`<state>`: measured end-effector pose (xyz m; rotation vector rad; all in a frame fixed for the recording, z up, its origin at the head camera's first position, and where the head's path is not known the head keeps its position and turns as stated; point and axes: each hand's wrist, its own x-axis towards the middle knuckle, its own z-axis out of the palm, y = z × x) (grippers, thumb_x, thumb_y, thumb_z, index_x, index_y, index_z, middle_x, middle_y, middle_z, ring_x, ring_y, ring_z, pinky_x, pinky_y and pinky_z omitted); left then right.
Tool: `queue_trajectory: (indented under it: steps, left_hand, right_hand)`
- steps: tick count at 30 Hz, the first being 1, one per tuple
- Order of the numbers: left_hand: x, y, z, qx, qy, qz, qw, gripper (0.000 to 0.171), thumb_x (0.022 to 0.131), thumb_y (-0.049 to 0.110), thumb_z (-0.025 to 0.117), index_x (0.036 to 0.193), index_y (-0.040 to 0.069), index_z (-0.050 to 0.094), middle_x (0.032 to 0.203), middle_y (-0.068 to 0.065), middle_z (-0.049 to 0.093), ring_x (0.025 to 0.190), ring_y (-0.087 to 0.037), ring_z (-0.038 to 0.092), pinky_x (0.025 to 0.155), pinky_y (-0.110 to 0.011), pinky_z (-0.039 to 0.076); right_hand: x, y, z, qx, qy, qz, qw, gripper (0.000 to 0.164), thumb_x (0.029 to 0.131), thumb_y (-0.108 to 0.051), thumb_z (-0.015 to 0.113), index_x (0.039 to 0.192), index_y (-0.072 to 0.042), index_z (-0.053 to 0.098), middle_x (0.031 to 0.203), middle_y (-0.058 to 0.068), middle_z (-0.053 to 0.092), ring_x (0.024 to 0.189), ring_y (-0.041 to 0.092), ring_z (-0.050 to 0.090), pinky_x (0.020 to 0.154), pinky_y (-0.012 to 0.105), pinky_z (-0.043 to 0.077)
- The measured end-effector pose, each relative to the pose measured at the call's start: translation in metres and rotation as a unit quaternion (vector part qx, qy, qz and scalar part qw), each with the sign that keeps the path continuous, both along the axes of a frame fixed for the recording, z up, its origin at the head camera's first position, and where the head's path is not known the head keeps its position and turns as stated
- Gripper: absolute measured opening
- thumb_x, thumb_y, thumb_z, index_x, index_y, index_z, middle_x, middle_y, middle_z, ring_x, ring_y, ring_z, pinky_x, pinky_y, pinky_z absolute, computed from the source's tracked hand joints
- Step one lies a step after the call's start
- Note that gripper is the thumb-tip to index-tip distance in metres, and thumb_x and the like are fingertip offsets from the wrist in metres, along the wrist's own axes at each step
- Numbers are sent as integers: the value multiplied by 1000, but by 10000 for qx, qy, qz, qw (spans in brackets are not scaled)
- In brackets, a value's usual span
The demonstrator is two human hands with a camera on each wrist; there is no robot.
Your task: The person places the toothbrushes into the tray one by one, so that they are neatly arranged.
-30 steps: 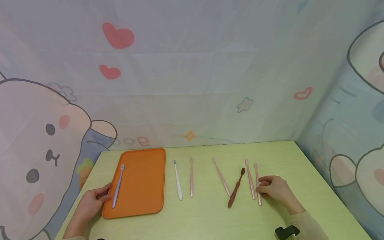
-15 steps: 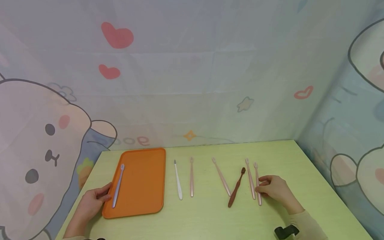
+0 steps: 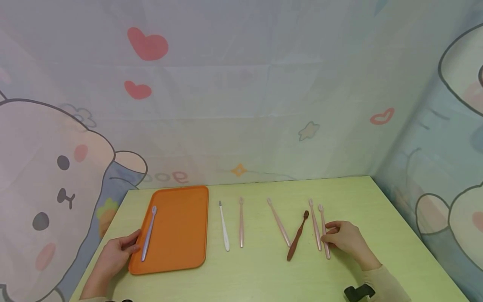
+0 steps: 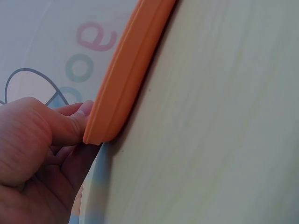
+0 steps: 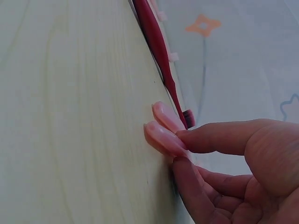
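At the left, my left hand [image 3: 115, 255] holds the left rim of the orange tray [image 3: 181, 230]. The left wrist view has the thumb against the tray's edge [image 4: 131, 70]. A purple toothbrush [image 3: 149, 233] lies in the tray, near that hand. On the right, my right hand [image 3: 347, 240] pinches the rightmost pink toothbrush [image 3: 322, 216] by its handle, between thumb and fingers. Close beside it lies another pink toothbrush [image 3: 314, 222]. In the right wrist view, both pink handle ends [image 5: 163, 139] show by the fingertips.
A brown toothbrush [image 3: 297, 238] lies aslant, its handle close to a tilted pink toothbrush [image 3: 278, 222]. Further left are one more pink toothbrush [image 3: 241, 224] and a white toothbrush [image 3: 224, 228]. A printed cloth [image 3: 241, 105] hangs behind the light green table [image 3: 256, 277].
The rightmost pink toothbrush has turned very slightly, its head tipping left and its handle end right. Both hands stay nearly where they were.
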<state>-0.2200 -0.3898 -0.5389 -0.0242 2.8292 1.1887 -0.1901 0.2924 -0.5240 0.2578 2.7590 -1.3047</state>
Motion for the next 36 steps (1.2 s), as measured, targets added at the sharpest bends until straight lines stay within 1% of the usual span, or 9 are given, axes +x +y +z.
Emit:
queue_trajectory:
  steps: [3,7,13,19,23,26,28,34,36]
  left_hand:
    - [0,-1,-1,54,-15,-9,10000,52,103,5,71,150,-6,52,151,-24,54,141,-39,48,100,-24,55]
    - [1,-1,-2,81,-10,-19,10000,53,102,4,71,150,-5,52,150,-23,54,140,-38,47,86,-2,47]
    - [0,-1,-3,89,11,-29,10000,53,102,4,71,151,-6,51,150,-23,54,141,-38,48,96,-14,53]
    - [1,-1,-3,42,7,-24,10000,53,102,4,71,151,-6,51,150,-23,54,140,-38,48,93,-11,53]
    - [0,0,-2,42,11,-1,10000,53,102,4,71,151,-6,51,150,-24,54,141,-39,48,105,-37,54]
    - [-1,0,-1,35,8,0,10000,53,102,4,71,150,-6,51,151,-25,53,141,-39,48,107,-48,49]
    - [-1,0,-1,39,-2,-9,10000,53,102,4,71,151,-6,51,151,-24,53,142,-39,48,107,-45,50]
    - [-1,-1,-2,94,-21,-19,10000,52,103,5,70,151,-5,51,151,-23,53,141,-38,47,90,-7,50]
    - [-1,-1,-3,135,-11,-23,9999,52,103,5,70,151,-5,51,151,-23,53,141,-38,47,89,-5,49]
  right_hand:
    - [0,-1,1,17,-21,19,10000,54,86,-10,86,129,14,65,93,6,76,76,17,72,65,30,61]
    - [1,-2,2,100,-29,43,9999,55,86,-12,85,130,14,65,92,5,76,76,17,71,65,30,60]
    - [2,-3,4,59,-21,16,10000,53,86,-10,85,129,14,66,92,5,76,75,17,72,65,30,61]
    - [1,-3,2,0,-8,-56,10000,53,85,-9,85,129,14,66,93,7,77,74,18,73,64,31,62]
    - [0,-3,-1,-45,-10,-120,9999,53,84,-9,85,128,14,66,94,8,77,74,18,74,64,31,63]
    - [0,-2,-3,-121,-12,-152,9998,53,84,-9,84,128,14,67,96,9,78,74,19,74,65,32,63]
    - [0,-1,-4,-151,-18,-160,9998,53,84,-9,84,129,14,67,96,10,78,75,19,74,66,32,63]
    - [1,-1,-2,-276,-96,-179,9994,53,85,-9,82,130,14,66,100,13,77,76,18,74,67,30,62]
    - [2,-1,0,-414,-128,-213,9988,53,86,-8,82,131,15,65,101,14,77,77,19,75,68,30,63]
